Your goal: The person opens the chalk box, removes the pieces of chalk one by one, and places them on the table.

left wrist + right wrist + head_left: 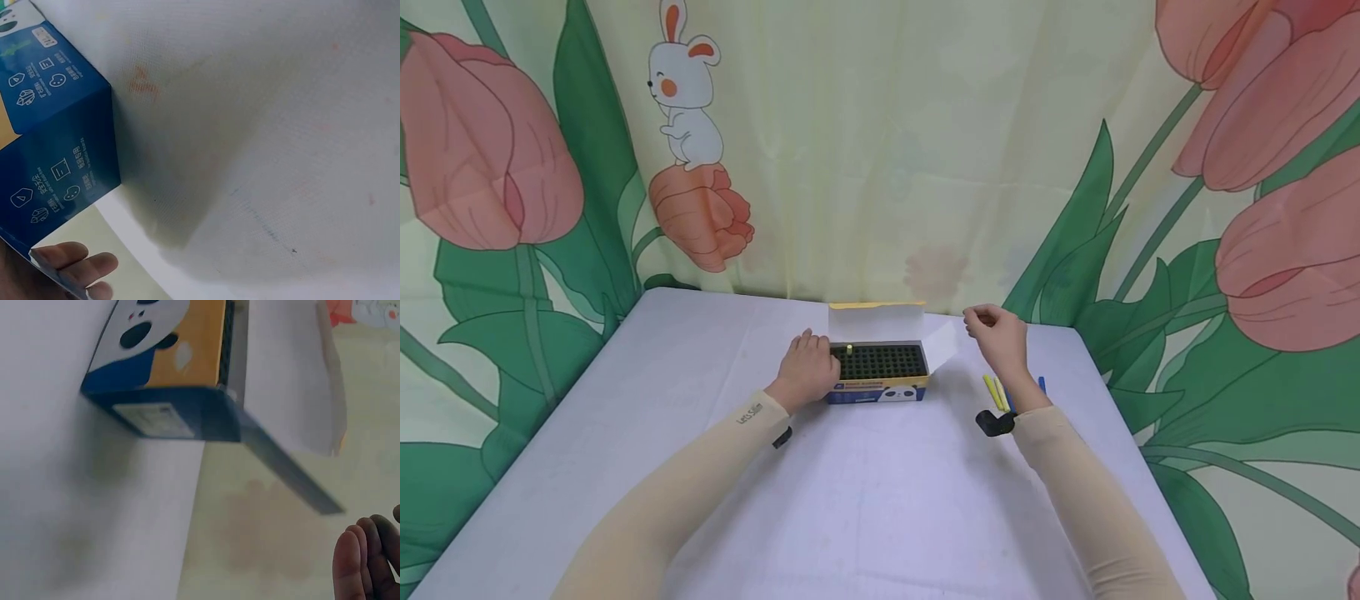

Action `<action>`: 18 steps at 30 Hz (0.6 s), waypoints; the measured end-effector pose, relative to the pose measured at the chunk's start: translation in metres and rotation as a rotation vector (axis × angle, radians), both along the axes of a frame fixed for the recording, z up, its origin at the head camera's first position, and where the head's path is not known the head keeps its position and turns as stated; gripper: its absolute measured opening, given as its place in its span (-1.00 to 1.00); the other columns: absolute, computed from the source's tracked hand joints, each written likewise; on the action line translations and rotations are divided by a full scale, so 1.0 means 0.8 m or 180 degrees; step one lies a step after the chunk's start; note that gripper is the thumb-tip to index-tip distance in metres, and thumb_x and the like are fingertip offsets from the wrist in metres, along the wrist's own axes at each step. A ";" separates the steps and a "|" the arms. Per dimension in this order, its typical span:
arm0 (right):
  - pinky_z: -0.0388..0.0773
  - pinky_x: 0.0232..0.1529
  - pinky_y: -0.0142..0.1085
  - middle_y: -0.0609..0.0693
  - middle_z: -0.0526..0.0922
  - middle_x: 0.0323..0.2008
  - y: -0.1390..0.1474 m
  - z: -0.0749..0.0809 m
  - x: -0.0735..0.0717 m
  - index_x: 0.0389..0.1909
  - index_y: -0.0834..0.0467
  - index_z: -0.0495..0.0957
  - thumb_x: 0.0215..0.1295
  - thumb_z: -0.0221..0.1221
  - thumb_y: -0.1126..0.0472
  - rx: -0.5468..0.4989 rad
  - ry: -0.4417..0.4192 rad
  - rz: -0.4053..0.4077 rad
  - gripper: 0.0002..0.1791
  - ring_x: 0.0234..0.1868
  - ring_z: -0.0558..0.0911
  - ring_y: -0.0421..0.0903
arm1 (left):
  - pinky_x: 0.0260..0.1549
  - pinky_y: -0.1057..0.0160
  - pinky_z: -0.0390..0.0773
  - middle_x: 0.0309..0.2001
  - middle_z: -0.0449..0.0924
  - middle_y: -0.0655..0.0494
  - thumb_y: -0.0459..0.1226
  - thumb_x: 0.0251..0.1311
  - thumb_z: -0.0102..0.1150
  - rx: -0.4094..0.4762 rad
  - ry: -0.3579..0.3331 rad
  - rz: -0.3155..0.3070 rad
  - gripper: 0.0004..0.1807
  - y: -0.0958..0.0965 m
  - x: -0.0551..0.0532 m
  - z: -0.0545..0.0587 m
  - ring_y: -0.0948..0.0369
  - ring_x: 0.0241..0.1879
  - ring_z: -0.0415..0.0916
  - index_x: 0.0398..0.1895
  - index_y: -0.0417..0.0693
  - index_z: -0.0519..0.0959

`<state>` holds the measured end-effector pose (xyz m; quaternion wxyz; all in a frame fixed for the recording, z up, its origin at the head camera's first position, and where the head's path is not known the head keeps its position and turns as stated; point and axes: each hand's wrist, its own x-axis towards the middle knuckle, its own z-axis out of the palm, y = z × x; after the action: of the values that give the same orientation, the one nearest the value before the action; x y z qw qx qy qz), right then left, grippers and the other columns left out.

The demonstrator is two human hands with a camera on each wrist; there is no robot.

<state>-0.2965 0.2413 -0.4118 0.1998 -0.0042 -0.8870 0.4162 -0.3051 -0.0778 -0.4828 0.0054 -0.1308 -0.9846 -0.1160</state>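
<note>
An upright box (876, 394), blue and orange with a panda print, stands with its lid raised in the middle of the table. Inside it is a black grid of holes (887, 362), and one pale yellow stick (849, 349) pokes up from it near the left end. My left hand (807, 367) grips the box at its left end; the left wrist view shows its fingers (90, 270) around the side flap (59, 275). Off the box's right end, my right hand (1000, 337) is raised with fingers loosely bent. Nothing shows between its fingers (348, 565).
Several slim pens lie under the right forearm, among them yellow pens (992, 392) and a blue pen (1042, 384). The box's white right flap (942, 348) sticks out toward the right hand. A printed curtain (880, 167) hangs behind the white-covered table (880, 517).
</note>
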 end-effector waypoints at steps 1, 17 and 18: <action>0.64 -0.19 -0.19 0.11 0.80 -0.22 -0.009 0.003 0.000 -0.05 0.14 0.75 0.47 0.21 -0.01 0.0018 0.0036 0.0041 -0.67 -0.21 0.77 0.02 | 0.53 -0.15 0.15 0.30 0.45 -0.38 -0.18 0.49 -0.35 0.0017 0.0001 0.0007 -0.42 0.000 0.000 -0.001 -0.22 0.48 0.25 0.27 -0.49 0.38; 0.69 -0.11 -0.10 0.01 0.81 -0.19 -0.121 -0.020 -0.004 -0.05 0.09 0.78 0.39 0.29 0.06 0.0243 -0.0370 0.0595 -0.75 -0.17 0.75 -0.04 | -0.37 0.04 0.66 -0.41 0.62 -0.13 -0.24 0.45 -0.15 0.1060 0.0724 -0.0076 -0.65 -0.005 0.005 -0.030 0.03 -0.42 0.61 -0.23 -0.33 0.58; 0.69 -0.11 -0.11 0.01 0.82 -0.18 -0.127 -0.025 -0.004 -0.05 0.08 0.78 0.39 0.30 0.06 0.0250 -0.0446 0.0647 -0.75 -0.15 0.75 -0.04 | -0.26 0.01 0.69 -0.31 0.66 -0.18 -0.22 0.47 -0.15 0.1124 0.0665 -0.0081 -0.62 -0.005 0.006 -0.031 -0.01 -0.30 0.66 -0.13 -0.36 0.59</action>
<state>-0.2998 0.1394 -0.4315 0.0943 0.0644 -0.9103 0.3980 -0.3002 -0.0816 -0.5075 0.1289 -0.1515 -0.9413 -0.2727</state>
